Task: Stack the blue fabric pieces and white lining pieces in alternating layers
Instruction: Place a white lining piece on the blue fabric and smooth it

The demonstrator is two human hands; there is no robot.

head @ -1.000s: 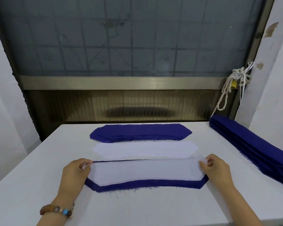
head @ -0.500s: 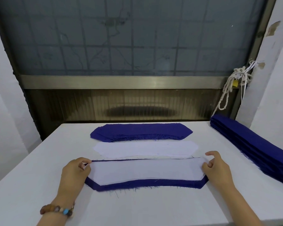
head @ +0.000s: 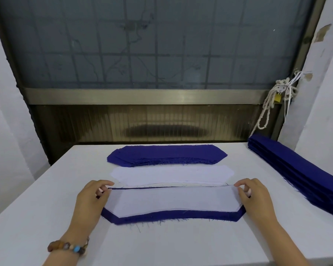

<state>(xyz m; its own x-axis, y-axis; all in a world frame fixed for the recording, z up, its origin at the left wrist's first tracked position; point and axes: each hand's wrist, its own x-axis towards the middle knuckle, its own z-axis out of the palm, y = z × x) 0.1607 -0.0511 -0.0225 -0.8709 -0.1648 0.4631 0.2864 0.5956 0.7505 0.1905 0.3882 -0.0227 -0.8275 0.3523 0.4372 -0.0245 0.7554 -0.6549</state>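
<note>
Two hands on the job here; our left hand (head: 90, 200) has its fingers curled in and pinches the left end of the top white lining piece (head: 171, 201), and our right hand (head: 256, 200) does the same at the right end, fingertips tucked over the far corner.

The lining lies flat on a blue fabric piece (head: 171, 216); their far edges sit close together, so a band of blue shows along the near edge and at both slanted ends; we can't tell how many layers are under there. That stack sits on the white table (head: 161, 244), in the middle and closest to us.

Just behind it we've got the pile of white lining pieces (head: 171, 174), nearly touching the stack's far edge; behind that, the pile of blue fabric pieces (head: 167, 155), fanned a bit with frayed threads along the front.

Off at the right edge of the table a long stack of folded blue cloth (head: 300, 175) runs from the back toward us; well apart from the rest.

Beaded bracelet (head: 67, 246) on our left wrist; a gridded window (head: 161, 45) behind the table; a rope (head: 267, 112) and a brass padlock (head: 277, 97) hang at its right frame.
</note>
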